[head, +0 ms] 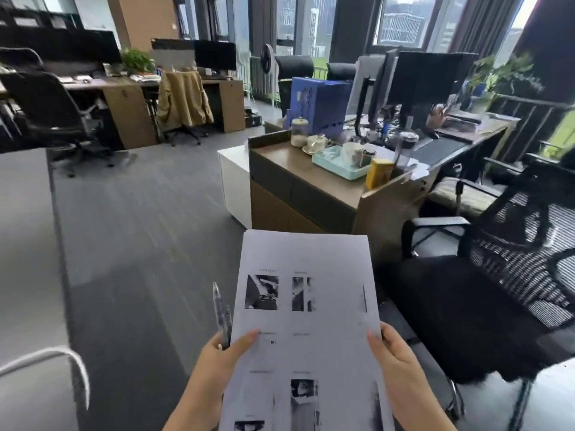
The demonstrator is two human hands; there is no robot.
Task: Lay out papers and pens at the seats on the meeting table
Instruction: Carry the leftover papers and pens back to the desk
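A stack of white papers [306, 306] printed with small black-and-white pictures is held up in front of me over the grey floor. My left hand [222, 359] grips its left edge and also holds clear pens [221, 312] that stick up beside the sheets. My right hand [393, 353] grips the right edge, thumb on top. No meeting table shows in view.
A black mesh office chair [485, 293] stands close on the right. Ahead is a brown desk [298, 178] with a teal tray, cups, a blue file box and monitors. A grey partition [28, 244] is at left. Open carpet lies between, with more desks and chairs beyond.
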